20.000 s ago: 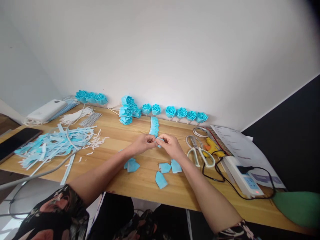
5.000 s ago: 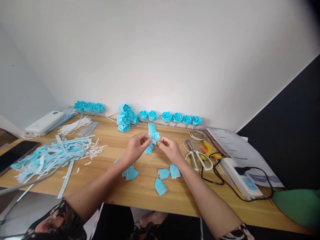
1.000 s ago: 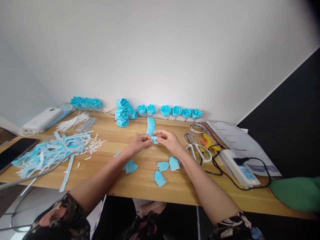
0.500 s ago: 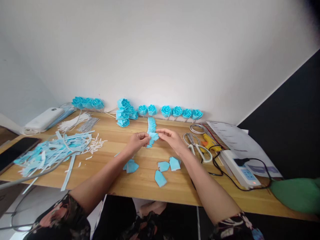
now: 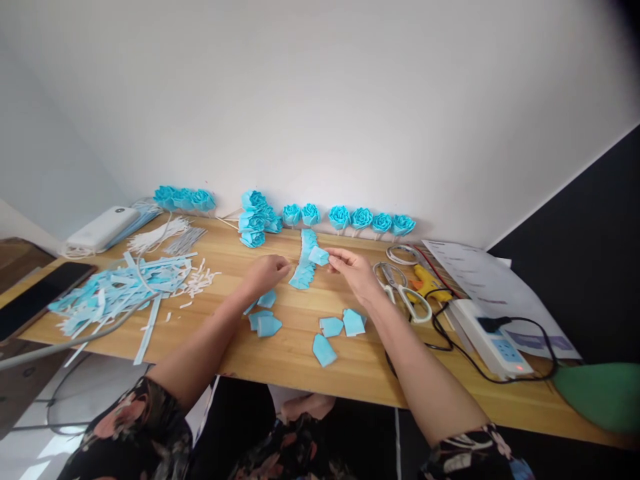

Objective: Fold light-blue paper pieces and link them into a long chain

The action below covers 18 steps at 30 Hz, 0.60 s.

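Note:
Between the fingertips of my right hand [image 5: 351, 272] is a blue petal piece [image 5: 319, 255], held just over a row of overlapping blue petals [image 5: 303, 270] on the wooden table. My left hand [image 5: 267, 274] is closed just left of that row, its fingertips pinched together; whether anything tiny is in them I cannot make out. Below my left hand lie several cut petal pieces [image 5: 270, 326]. Nearer the table's front edge, more pieces lie loose, among them a pointed one [image 5: 324, 350].
Blue fabric roses [image 5: 361, 218] line the wall. Blue and white strips [image 5: 120, 287] are heaped at left beside a phone [image 5: 43, 297] and a white power bank [image 5: 103, 229]. Scissors [image 5: 413, 303], a yellow glue gun [image 5: 429, 283], a power strip [image 5: 493, 343] and papers [image 5: 495, 293] lie at right.
My hands have moved apart. The petal piece both hands were at is now in my right hand alone, and my left hand has drawn back to the left. The view has shifted slightly.

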{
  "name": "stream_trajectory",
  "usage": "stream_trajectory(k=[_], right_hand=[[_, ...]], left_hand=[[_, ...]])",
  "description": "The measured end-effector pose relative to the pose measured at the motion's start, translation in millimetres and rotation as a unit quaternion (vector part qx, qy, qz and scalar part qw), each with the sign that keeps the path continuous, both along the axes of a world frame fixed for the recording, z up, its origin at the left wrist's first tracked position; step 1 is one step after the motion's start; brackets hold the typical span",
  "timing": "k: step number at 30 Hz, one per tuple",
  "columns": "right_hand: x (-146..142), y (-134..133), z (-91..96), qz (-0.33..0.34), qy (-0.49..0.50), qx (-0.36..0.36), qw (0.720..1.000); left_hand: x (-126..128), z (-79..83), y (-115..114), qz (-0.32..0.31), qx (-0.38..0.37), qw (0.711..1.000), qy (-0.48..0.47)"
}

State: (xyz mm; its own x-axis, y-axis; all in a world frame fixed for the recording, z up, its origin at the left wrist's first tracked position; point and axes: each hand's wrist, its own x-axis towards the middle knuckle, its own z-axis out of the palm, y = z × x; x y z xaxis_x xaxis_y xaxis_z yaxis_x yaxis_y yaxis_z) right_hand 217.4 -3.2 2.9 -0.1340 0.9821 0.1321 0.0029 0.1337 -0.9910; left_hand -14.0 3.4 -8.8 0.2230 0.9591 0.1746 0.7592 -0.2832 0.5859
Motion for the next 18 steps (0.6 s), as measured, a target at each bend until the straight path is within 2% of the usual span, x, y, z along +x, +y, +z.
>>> stream_trajectory(k=[2, 4, 11, 13, 15, 18], right_hand=[[-0.6, -0.1, 0.0, -0.004, 0.006, 0.001, 1.000], [-1.2, -0.6, 0.8, -0.006, 0.015, 0.002, 1.000], [-2.8, -4.5, 6.5, 0.015, 0.034, -0.009, 0.999], [-2.9, -5.6, 7.6, 0.023, 0.041, -0.012, 0.999], [-3.0, -6.7, 8.7, 0.031, 0.046, -0.014, 0.998], [-3.1, -9.3, 11.3, 0.054, 0.036, -0.013, 0.998]], left_hand=[[3.0, -1.5, -3.1, -0.019, 0.003, 0.997, 0.070], [8.0, -2.7, -6.1, -0.030, 0.004, 0.994, 0.101], [21.2, -8.4, -7.8, -0.035, 0.023, 0.991, 0.129], [20.2, -10.1, -6.0, -0.028, 0.027, 0.997, 0.072], [18.4, -10.8, -3.9, -0.004, 0.024, 0.999, -0.033], [18.4, -10.0, -2.3, 0.039, -0.020, 0.972, -0.233]])
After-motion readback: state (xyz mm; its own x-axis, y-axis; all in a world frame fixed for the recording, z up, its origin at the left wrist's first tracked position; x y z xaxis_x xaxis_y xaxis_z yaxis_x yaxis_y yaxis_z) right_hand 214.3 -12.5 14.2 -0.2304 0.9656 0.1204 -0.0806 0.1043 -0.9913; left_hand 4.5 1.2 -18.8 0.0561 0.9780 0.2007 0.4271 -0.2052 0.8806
